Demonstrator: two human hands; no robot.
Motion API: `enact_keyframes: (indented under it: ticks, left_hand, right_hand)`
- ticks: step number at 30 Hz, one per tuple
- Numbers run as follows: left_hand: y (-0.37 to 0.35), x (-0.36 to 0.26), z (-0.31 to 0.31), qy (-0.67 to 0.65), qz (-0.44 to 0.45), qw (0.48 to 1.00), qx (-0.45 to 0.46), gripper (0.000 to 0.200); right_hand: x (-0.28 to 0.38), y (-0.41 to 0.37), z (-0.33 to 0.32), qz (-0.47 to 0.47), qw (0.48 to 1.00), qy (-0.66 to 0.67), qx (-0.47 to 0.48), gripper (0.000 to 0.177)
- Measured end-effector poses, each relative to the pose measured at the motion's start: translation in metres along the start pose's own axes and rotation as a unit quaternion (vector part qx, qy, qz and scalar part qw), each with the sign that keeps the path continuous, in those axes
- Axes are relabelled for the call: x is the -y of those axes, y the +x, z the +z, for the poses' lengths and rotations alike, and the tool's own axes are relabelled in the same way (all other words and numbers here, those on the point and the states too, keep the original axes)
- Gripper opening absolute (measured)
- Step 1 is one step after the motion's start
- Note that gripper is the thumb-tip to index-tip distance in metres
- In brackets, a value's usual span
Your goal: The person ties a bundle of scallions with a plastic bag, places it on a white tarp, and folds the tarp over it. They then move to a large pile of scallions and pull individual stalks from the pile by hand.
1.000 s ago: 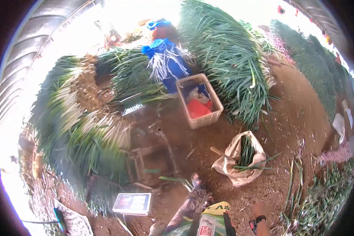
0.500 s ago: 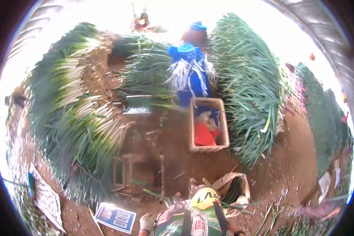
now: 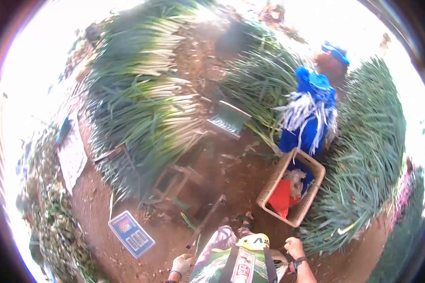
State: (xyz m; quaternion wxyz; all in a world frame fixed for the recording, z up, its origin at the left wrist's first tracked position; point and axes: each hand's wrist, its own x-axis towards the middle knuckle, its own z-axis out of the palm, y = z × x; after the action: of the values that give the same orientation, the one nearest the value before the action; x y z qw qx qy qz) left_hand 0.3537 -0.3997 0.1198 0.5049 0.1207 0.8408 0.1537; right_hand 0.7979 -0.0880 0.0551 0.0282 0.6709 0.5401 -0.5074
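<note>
Your hands hold the printed sack (image 3: 243,265) low in front of you.
Your right hand (image 3: 293,246) curls shut on its edge; your gloved left hand (image 3: 181,264) touches the other side (grip unclear). The wicker basket (image 3: 272,183) stands just beyond.

Green-yellow sack (image 3: 222,266) — tan basket (image 3: 273,183), red cloth (image 3: 281,200), blue scale (image 3: 131,233)

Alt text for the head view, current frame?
The wearer's left hand and right hand flank a green printed sack at the bottom edge. Ahead sits a wicker basket. A person in blue stands behind it among green-onion piles.
</note>
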Motion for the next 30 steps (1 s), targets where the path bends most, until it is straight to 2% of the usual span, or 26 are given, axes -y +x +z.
enact_keyframes:
  ticks: [1, 3, 4, 6, 7, 8, 9, 10, 12, 14, 15, 17, 18, 20, 21, 23, 25, 26, 27, 28, 30]
  left_hand:
    - [-0.007, -0.016, 0.000, 0.009, -0.001, 1.000, -0.002, 0.044]
    - [0.013, 0.017, 0.018, -0.001, 0.052, 0.999, -0.007, 0.045]
    - [0.022, 0.029, 0.027, -0.007, 0.080, 0.997, -0.011, 0.045]
    - [0.018, -0.008, 0.017, -0.099, -0.032, 0.994, -0.014, 0.044]
    - [0.016, -0.028, 0.012, -0.150, -0.085, 0.985, -0.014, 0.044]
    - [0.021, -0.034, 0.010, -0.152, -0.065, 0.985, -0.038, 0.043]
    - [0.027, -0.037, 0.005, -0.151, -0.045, 0.985, -0.063, 0.042]
    - [0.031, -0.034, 0.005, -0.150, -0.030, 0.984, -0.086, 0.041]
    - [0.048, -0.032, 0.013, -0.226, -0.093, 0.963, -0.117, 0.038]
    - [0.056, -0.043, 0.014, -0.286, -0.123, 0.939, -0.148, 0.038]
    - [0.068, -0.040, 0.021, -0.292, -0.113, 0.936, -0.161, 0.038]
    - [0.087, -0.028, 0.044, -0.303, -0.113, 0.926, -0.195, 0.039]
    - [0.068, -0.063, 0.021, -0.297, -0.149, 0.925, -0.184, 0.041]
    - [0.076, -0.061, 0.048, -0.213, -0.093, 0.946, -0.227, 0.032]
    - [0.075, -0.066, 0.059, -0.141, -0.076, 0.960, -0.229, 0.030]
    - [0.074, -0.090, 0.074, 0.005, -0.038, 0.976, -0.213, 0.026]
    - [0.070, -0.140, 0.077, -0.035, -0.138, 0.972, -0.188, 0.024]
    - [0.068, -0.161, 0.077, -0.052, -0.183, 0.966, -0.174, 0.023]
    - [0.059, -0.180, 0.082, -0.016, -0.138, 0.975, -0.171, 0.025]
    - [0.051, -0.204, 0.074, -0.050, -0.144, 0.976, -0.154, 0.024]
    - [0.044, -0.241, 0.077, -0.072, -0.149, 0.974, -0.152, 0.027]
  right_hand:
    - [0.025, 0.020, -0.010, 0.011, 0.999, 0.035, -0.002, 0.025]
    - [0.075, 0.050, -0.020, 0.013, 0.997, 0.074, -0.023, 0.019]
    - [0.099, 0.057, -0.023, 0.011, 0.997, 0.078, 0.013, 0.017]
    - [0.149, 0.072, -0.027, 0.003, 0.993, 0.085, 0.084, 0.014]
    - [0.162, 0.085, -0.021, 0.003, 0.994, 0.035, 0.103, 0.017]
    - [0.171, 0.097, -0.015, -0.025, 0.992, -0.070, 0.107, 0.017]
    - [0.157, 0.123, -0.006, -0.117, 0.964, -0.218, 0.098, 0.017]
    - [0.168, 0.127, 0.002, -0.222, 0.919, -0.317, 0.075, 0.021]
    - [0.230, 0.106, 0.003, -0.364, 0.806, -0.456, 0.101, 0.028]
    - [0.211, 0.162, 0.013, -0.341, 0.865, -0.353, 0.108, 0.032]
    - [0.228, 0.171, 0.011, -0.356, 0.853, -0.358, 0.133, 0.035]
    - [0.252, 0.203, 0.012, -0.342, 0.838, -0.395, 0.159, 0.029]
    - [0.261, 0.221, 0.014, -0.337, 0.826, -0.415, 0.179, 0.027]
    - [0.288, 0.249, 0.017, -0.338, 0.809, -0.407, 0.256, 0.025]
    - [0.316, 0.258, 0.019, -0.280, 0.791, -0.477, 0.263, 0.027]
    - [0.358, 0.292, 0.020, -0.366, 0.748, -0.461, 0.307, 0.028]
    - [0.398, 0.326, 0.023, -0.398, 0.702, -0.475, 0.352, 0.027]
    - [0.428, 0.340, 0.027, -0.308, 0.712, -0.496, 0.389, 0.027]
    - [0.455, 0.352, 0.032, -0.323, 0.706, -0.498, 0.387, 0.027]
    - [0.478, 0.362, 0.032, -0.336, 0.699, -0.503, 0.381, 0.027]
    - [0.512, 0.401, 0.037, -0.422, 0.640, -0.471, 0.436, 0.026]
